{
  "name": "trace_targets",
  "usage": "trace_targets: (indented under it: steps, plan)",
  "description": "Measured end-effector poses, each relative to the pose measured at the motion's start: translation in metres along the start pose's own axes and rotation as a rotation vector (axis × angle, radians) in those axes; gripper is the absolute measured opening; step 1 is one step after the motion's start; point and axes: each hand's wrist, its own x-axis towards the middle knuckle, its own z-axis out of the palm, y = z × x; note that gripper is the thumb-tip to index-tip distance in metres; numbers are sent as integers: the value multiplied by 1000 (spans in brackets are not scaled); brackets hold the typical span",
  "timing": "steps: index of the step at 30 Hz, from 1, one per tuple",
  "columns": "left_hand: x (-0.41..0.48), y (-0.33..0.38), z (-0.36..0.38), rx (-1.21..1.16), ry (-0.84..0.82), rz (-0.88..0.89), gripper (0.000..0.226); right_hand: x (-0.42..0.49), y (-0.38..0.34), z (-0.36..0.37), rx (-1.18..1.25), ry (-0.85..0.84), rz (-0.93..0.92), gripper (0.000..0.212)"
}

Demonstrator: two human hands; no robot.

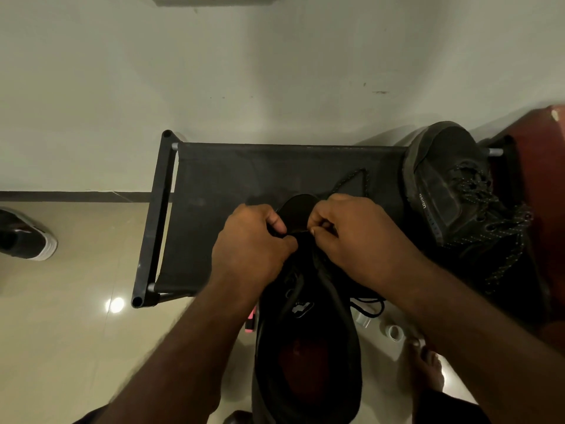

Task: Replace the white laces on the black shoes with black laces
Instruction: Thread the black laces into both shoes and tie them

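Barely discernible: black lace (345,182), black shoe (305,332).

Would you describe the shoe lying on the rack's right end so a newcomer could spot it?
Start at the black rack by the wall. At its right end lies a laced shoe. Unlike the near shoe, nobody touches it, and it has speckled laces and white side lettering.

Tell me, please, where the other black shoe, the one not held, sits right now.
In the head view, the other black shoe rests at the right end of the black rack, just right of the right hand.
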Motion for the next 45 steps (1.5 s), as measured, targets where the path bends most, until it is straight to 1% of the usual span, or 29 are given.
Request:
trace_targets:
  steps: [5, 10, 18, 23, 27, 31, 33, 35, 37, 39, 43, 45]
  plan:
    - [1, -2, 2, -20, 12, -2, 19, 0, -2, -6, -43, -39, 33, 15]
    - [0, -3, 0, -53, 21, -3, 18, 2, -2, -3, -41, -33, 34, 15]
    - [0, -3, -3, -87, -11, -4, 17, 2, 3, 1, 129, -13, 99, 12]
    - [0, -2, -5, 46, -17, 74, 17, 5, 1, 2, 218, -43, 180, 14]
    - [-2, 1, -6, 243, -93, 171, 18, 6, 1, 8, 236, -61, 228, 20]
    - [-6, 4, 2, 301, 22, 226, 16, 7, 2, 15, 295, -29, 268, 27]
    - [-7, 5, 3, 295, 46, 243, 15, 8, 3, 14, 352, 5, 282, 28]
    - [-7, 3, 3, 304, 54, 248, 16, 7, 3, 14, 357, -6, 278, 27]
    - [-8, 3, 4, 317, 66, 254, 16, 6, 1, 16, 297, -8, 261, 27]
    - [-8, 4, 6, 339, 69, 254, 17, 5, -5, 15, 185, 9, 239, 26]
    - [-5, 7, 5, 322, 28, 196, 13, 2, -23, 6, -155, -50, 147, 11]
    - [-1, 8, 2, 265, 19, 152, 11, 2, -31, 5, -250, -46, 88, 9]
